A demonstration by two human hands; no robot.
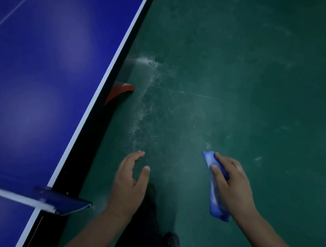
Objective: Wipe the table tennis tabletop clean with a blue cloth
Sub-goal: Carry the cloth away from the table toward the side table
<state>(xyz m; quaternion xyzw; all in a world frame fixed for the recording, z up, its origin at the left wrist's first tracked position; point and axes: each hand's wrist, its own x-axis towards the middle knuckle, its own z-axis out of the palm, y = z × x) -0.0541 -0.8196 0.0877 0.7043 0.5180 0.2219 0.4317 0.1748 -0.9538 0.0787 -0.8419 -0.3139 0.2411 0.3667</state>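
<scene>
The blue table tennis tabletop (43,70) with its white edge line fills the left of the head view. A folded blue cloth (215,201) hangs over the green floor to the right of the table, gripped by my right hand (232,185). My left hand (129,182) hovers over the floor just off the table's side edge, fingers spread and holding nothing. Neither hand touches the tabletop.
The net and its blue clamp post (63,203) cross the table at the lower left. A red and black table leg (119,92) shows under the side edge. The green floor (243,81) has white dusty scuffs. My dark shoe (171,243) is below.
</scene>
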